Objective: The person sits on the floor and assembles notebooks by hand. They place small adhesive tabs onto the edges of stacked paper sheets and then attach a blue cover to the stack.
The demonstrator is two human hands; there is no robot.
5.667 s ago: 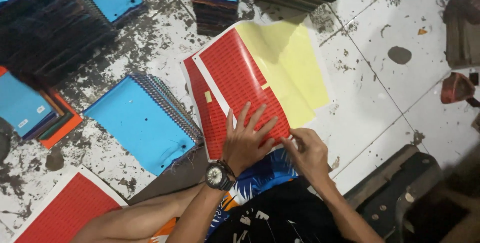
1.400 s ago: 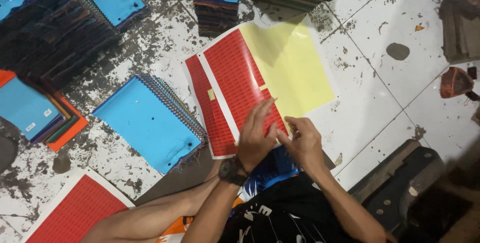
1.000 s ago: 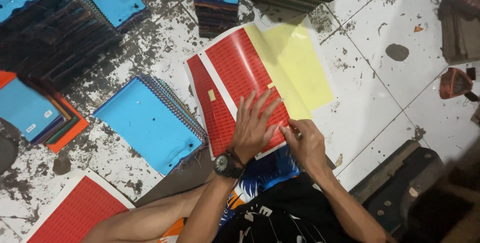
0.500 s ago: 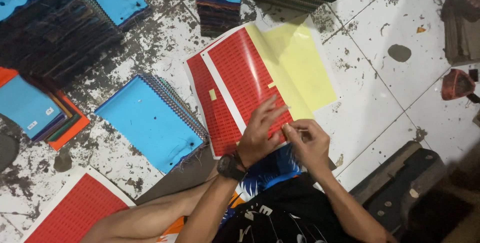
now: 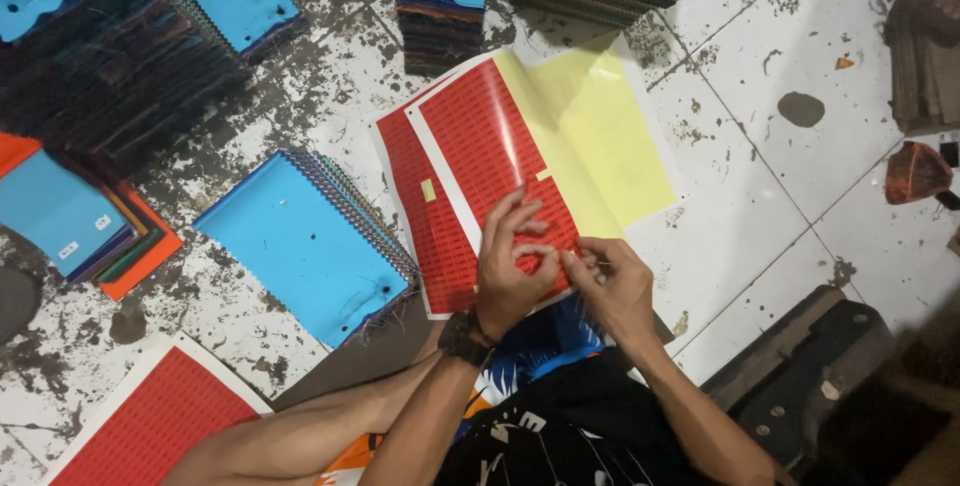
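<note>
A red sheet of small labels [image 5: 470,156] lies on the tiled floor, with a yellow backing sheet [image 5: 600,136] beside it. My left hand [image 5: 512,268] rests on the sheet's near edge, fingers spread and pressing it down. My right hand [image 5: 612,278] meets it at the fingertips, pinching at a small label on the sheet's lower corner. A dark watch sits on my left wrist. A second red sheet lies under the first, with small yellow gaps where labels are gone.
A stack of blue-covered spiral notebooks [image 5: 305,241] lies left of the sheet. More notebook piles [image 5: 160,16] fill the top and left. Another red label sheet [image 5: 150,426] is at the lower left. A dark case [image 5: 810,376] sits at the lower right.
The left hand has shifted and re-spread on the sheet's near edge while the right hand keeps picking at the same corner. The sheets have barely moved.
</note>
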